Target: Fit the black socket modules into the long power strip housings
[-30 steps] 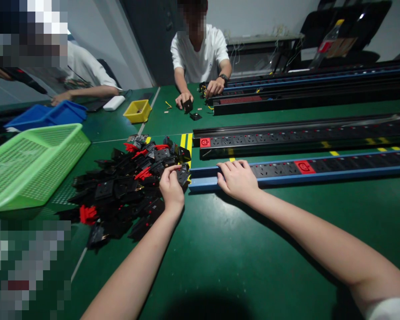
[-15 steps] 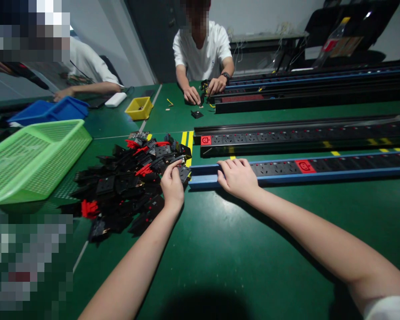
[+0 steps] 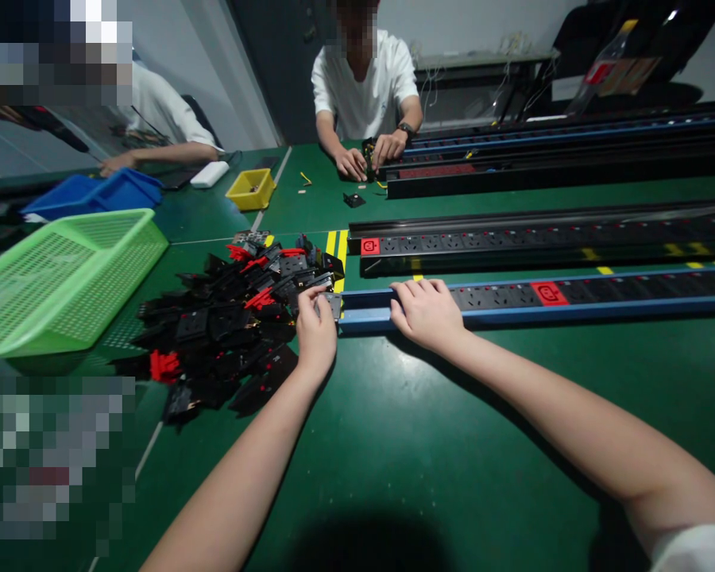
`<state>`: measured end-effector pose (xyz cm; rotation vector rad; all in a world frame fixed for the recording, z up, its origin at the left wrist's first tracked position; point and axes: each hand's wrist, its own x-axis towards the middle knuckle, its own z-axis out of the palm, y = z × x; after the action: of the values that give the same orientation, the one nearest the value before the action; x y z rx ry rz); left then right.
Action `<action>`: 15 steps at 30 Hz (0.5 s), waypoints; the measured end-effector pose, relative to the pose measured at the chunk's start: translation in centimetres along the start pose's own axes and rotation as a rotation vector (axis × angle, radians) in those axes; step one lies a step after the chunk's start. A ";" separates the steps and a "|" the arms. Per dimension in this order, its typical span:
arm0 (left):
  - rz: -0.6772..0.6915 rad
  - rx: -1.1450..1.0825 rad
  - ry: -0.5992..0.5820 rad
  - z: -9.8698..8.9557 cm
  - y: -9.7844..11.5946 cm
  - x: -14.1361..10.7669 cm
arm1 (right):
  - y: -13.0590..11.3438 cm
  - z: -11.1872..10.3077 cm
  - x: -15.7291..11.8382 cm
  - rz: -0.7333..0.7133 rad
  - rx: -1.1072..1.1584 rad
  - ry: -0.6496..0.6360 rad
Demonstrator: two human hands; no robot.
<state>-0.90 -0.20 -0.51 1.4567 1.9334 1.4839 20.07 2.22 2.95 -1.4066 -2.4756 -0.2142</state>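
No readable words or numbers anywhere; only a white socket-like symbol on the red modules (image 3: 549, 293) of the power strips (image 3: 601, 298).

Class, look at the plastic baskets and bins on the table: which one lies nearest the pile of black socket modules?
The green mesh basket, directly left of the pile; the blue bin and yellow bin sit farther back.

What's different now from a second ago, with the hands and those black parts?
The left hand has drawn a socket module from the pile to the open end of the blue power strip. The right hand stays pressed on that strip.
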 end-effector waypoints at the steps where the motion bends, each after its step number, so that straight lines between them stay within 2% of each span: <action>1: -0.002 0.005 0.000 0.0 0.0 -0.1 | 0.0 -0.1 0.0 -0.001 0.002 -0.002; 7: 0.038 0.001 -0.027 0.2 -0.1 -0.1 | 0.0 -0.2 -0.1 -0.001 -0.001 -0.012; 11: 0.008 0.007 -0.016 0.4 -0.2 0.1 | -0.2 -0.3 0.0 0.000 -0.012 -0.016; 15: -0.013 0.015 -0.024 0.4 -0.2 0.1 | 1.0 -0.9 0.5 -0.090 -0.016 -0.104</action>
<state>-0.73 0.07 -0.81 1.4585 1.9406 1.4427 20.80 2.90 3.97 -1.3454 -2.6303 -0.1840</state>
